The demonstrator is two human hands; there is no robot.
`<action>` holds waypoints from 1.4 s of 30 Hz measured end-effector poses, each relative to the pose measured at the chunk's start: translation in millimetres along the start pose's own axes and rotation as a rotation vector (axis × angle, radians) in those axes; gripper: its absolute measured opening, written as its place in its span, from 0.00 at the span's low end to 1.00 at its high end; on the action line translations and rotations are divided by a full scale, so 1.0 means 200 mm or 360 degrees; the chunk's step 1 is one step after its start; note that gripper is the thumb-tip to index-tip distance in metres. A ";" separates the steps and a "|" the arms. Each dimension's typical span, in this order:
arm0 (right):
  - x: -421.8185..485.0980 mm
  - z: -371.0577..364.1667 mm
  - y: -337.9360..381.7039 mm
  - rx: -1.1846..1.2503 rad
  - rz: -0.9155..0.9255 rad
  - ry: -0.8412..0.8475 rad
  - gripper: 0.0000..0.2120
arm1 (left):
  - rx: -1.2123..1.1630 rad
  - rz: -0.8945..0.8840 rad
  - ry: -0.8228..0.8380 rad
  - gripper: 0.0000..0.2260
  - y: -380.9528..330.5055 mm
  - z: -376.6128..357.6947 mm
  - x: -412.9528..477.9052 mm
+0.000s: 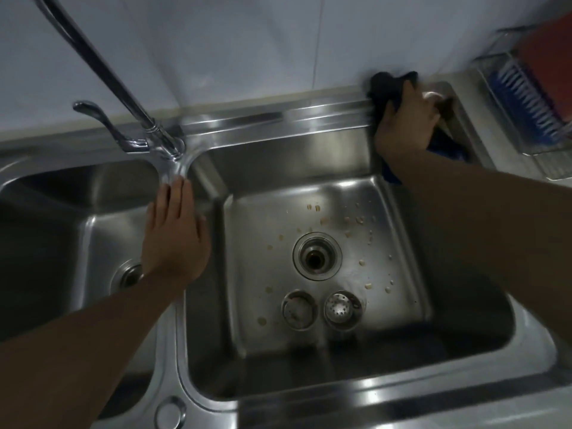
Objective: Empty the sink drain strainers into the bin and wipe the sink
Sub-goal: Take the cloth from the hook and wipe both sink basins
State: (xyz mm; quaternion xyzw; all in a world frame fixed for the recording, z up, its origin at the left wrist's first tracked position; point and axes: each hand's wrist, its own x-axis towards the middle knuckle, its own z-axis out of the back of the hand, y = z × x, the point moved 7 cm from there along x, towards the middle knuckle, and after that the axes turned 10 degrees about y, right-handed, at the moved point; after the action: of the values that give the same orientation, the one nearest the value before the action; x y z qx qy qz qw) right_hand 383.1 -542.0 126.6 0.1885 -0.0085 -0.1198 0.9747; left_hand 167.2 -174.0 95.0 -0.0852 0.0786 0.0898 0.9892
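Step in hand: the wipe, by my judgement. The cloth is up on the back rim, not down in a basin.
Right hand [408, 119]: its grip is closed round a dark cloth [387, 85], bunched and pressed onto the rim of the sink [278, 119] at the far right corner, against the wall.
Left hand [175, 233]: flat, fingers straight, holding nothing. It rests on the divider [167, 345] between the 2 basins, fingertips just below the base of the tap [117, 78].
Strainers: 2 of them, left strainer [299, 310] and right strainer [343, 310], sit side by side near the front of the right basin floor, apart from the open drain [317, 256] behind them. The right one looks clean; the left is too blurred to judge.
Scraps: pale food scraps [359, 218] lie scattered over that floor, mostly behind and right of the drain.
Bin: not in view.
Far right: a blue-bristled brush [526, 100] in a rack on the worktop.
Next move calls for: drawing the cloth along the rim and down into the right basin, gathering the scraps to 1 spot rather than sweeping them into the open drain — and lifting the 2 strainers clear of the cloth's path.
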 end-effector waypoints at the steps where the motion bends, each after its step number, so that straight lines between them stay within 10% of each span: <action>1: -0.04 -0.04 0.10 0.0023 0.0138 -0.0037 0.25 | -0.0002 0.0000 -0.0011 0.31 0.00 0.00 0.01; 10: -0.43 -0.49 0.92 -0.0571 0.1750 0.0261 0.28 | 0.0050 0.0039 0.0027 0.30 0.01 -0.01 0.03; 21: -0.33 -0.37 0.66 -0.0324 0.1169 -0.0063 0.26 | -0.0081 -0.0020 0.0003 0.32 0.00 0.00 0.03; 27: -0.63 -0.64 1.12 -0.0742 0.1975 -0.0050 0.34 | -0.0142 -0.0029 -0.0028 0.31 0.01 0.00 0.03; 33: -0.61 -0.73 0.86 -0.1159 0.2564 -0.0397 0.28 | -0.0166 -0.0023 -0.0024 0.31 0.00 0.01 0.04; 42: -0.69 -0.86 0.87 -0.1212 0.2616 -0.0407 0.26 | -0.0188 -0.0038 -0.0046 0.30 0.01 0.01 0.04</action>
State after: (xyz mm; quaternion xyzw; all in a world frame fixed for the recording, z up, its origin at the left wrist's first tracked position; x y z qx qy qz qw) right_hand 300.8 -289.3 34.9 -0.2259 -0.2080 0.5972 0.7410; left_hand 174.5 -170.5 94.4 -0.1431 0.0580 0.0837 0.9845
